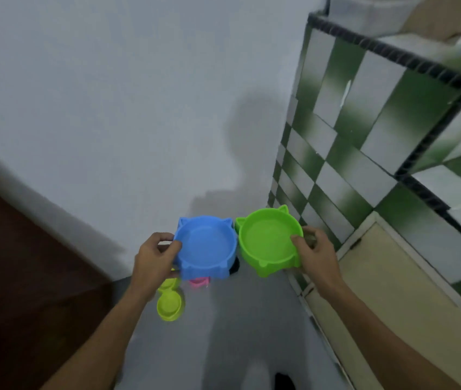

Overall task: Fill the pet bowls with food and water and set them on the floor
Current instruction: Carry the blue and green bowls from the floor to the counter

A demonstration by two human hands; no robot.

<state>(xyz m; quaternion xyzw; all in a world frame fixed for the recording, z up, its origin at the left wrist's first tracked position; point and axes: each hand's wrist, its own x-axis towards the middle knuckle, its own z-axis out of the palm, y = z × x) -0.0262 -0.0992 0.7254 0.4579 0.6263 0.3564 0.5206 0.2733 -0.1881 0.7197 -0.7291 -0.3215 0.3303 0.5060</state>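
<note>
1. Head view, starting at the hands: the left hand [154, 258] grips the near-left edge of a blue plastic bowl with moulded cat ears [205, 246]. Its thumb lies over the rim and its fingers curl underneath, a pinch that probably serves to keep the dish level.
2. The right hand [312, 253] grips a lime-green plastic cat-eared bowl [267, 242] the same way at its right edge, with the thumb hooked over the rim into the basin.
3. Both bowls hang in the air, side by side and almost touching, well above the floor. They face upward, the green one tipped slightly toward the blue.
4. Neither basin shows any kibble. Whether there is water in them cannot be told (the picture is soft with motion blur).
5. Below the blue bowl, a yellow-green plastic double dish [170, 304] already sits on the grey floor [223, 333]. A small pink object [198, 282] lies just beside it, mostly hidden by the blue bowl.
6. To the right stands a green-and-white checked tiled counter [350, 142] with a cream cabinet door [378, 277] beneath it.
7. A plain white wall [111, 108] fills the view ahead, and a dark brown wooden surface [26, 263] sits at the left.
8. Carrying one bowl in each hand suggests they are headed either for filling or for the floor corner beside the double dish.
</note>
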